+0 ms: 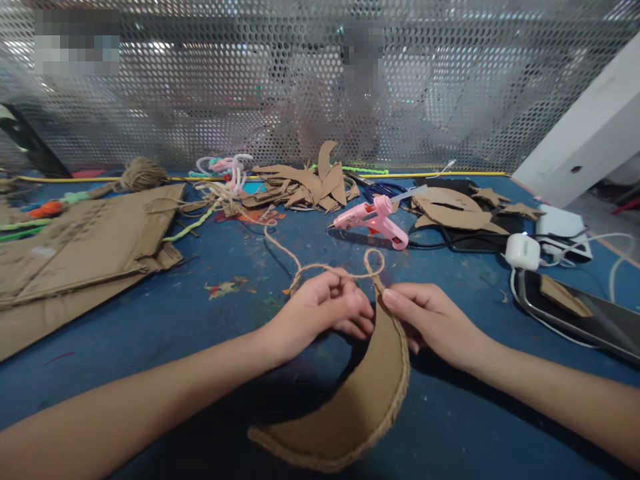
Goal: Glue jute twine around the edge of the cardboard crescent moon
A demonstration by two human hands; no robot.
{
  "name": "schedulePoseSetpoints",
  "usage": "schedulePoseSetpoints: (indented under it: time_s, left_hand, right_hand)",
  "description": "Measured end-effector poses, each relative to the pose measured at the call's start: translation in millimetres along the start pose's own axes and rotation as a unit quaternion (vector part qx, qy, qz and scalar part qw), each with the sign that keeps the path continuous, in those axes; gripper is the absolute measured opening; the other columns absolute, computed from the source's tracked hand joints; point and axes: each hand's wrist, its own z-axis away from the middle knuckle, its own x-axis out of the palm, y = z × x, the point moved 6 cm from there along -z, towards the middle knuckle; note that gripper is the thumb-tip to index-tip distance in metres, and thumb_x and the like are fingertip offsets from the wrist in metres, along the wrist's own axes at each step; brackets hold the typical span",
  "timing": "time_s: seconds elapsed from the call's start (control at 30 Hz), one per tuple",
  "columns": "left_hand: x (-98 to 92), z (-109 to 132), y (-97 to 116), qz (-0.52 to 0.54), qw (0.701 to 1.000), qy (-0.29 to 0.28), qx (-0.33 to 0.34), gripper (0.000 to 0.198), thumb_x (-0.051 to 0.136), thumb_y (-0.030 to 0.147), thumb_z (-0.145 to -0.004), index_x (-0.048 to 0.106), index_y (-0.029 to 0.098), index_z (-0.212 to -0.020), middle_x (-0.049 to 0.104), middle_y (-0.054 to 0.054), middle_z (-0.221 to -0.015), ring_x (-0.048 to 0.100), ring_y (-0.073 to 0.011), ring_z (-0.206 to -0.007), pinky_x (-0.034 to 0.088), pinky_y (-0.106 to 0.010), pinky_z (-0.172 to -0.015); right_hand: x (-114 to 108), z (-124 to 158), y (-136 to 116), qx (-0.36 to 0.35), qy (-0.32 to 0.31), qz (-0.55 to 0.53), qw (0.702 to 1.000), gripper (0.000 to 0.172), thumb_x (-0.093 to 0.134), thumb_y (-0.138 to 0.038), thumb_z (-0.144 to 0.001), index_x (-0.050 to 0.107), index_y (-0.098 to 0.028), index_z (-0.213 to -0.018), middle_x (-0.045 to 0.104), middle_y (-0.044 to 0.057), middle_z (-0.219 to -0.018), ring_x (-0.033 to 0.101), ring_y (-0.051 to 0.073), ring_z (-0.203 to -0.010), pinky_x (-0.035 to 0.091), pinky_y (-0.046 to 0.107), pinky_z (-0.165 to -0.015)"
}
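Note:
A crescent moon cut from cardboard (367, 390) is held above the blue table, its outer edge lined with twine. My right hand (433, 320) pinches it near the upper tip, thumb on the face. My left hand (330, 303) is closed beside the inner curve, its curled fingers around the twine (283, 247). From the upper tip the twine makes a small loop, runs to my left hand and trails back across the table. Beyond the hands lies a pink hot glue gun (375, 220) with a glue stick in its back and its nozzle pointing left.
Large cardboard sheets (95, 247) lie at left, with a ball of twine (143, 175) behind. Cardboard scraps (305, 187) are heaped at the back. At right are cut cardboard shapes (453, 208), a white charger (523, 252), cables and a dark phone (600, 327). A perforated metal screen (300, 87) stands behind.

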Motion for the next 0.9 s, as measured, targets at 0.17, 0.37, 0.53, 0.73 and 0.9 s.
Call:
schedulePoseSetpoints:
  time_s: [0.17,0.37,0.53,0.73,0.9]
  left_hand:
    - [5.3,4,-3,-0.116,0.993,-0.01,-0.022,0.037,0.076,0.017,-0.069,0.04,0.017,-0.073,0.059,0.005,-0.074,0.049,-0.0021,-0.056,0.039,-0.014,-0.053]
    - [-0.5,2,1,-0.114,0.993,0.037,0.011,0.039,0.077,0.019,-0.067,0.038,0.018,-0.07,0.06,0.004,-0.072,0.05,-0.0027,-0.051,0.041,-0.015,-0.049]
    - [-0.7,2,-1,-0.112,0.993,0.031,0.006,0.039,0.077,0.019,-0.066,0.038,0.018,-0.069,0.06,0.004,-0.071,0.052,-0.0034,-0.049,0.043,-0.016,-0.047]
    - [-3.3,3,3,-0.105,0.992,0.065,0.04,0.037,0.079,0.019,-0.064,0.043,0.016,-0.07,0.059,0.004,-0.069,0.05,-0.0025,-0.052,0.041,-0.014,-0.051]
    - [-7.2,2,10,-0.087,0.984,0.14,0.072,0.035,0.079,0.024,-0.063,0.049,0.017,-0.079,0.057,0.005,-0.067,0.053,-0.0049,-0.057,0.043,-0.015,-0.056]
  right_hand:
    - [-2,0,-2,-0.002,0.015,-0.007,1.0,0.053,0.04,-0.058,-0.092,0.053,-0.016,-0.064,0.046,-0.005,-0.046,0.037,0.004,-0.039,0.025,0.015,-0.036]
    - [0,2,2,0.015,-0.012,-0.01,1.0,0.048,0.049,-0.059,-0.088,0.052,-0.017,-0.066,0.048,-0.005,-0.045,0.041,0.005,-0.039,0.029,0.016,-0.038]
    - [0,1,2,0.022,-0.017,0.011,1.0,0.045,0.051,-0.056,-0.087,0.056,-0.016,-0.067,0.047,-0.005,-0.044,0.04,0.005,-0.038,0.029,0.016,-0.038]
    - [-1,2,1,0.002,-0.012,-0.014,1.0,0.056,0.036,-0.06,-0.092,0.054,-0.016,-0.063,0.049,-0.003,-0.044,0.041,0.005,-0.038,0.03,0.016,-0.037]
    - [6,5,0,0.01,-0.046,0.05,0.998,0.049,0.048,-0.058,-0.088,0.054,-0.017,-0.064,0.053,-0.002,-0.049,0.046,0.006,-0.04,0.033,0.016,-0.039]
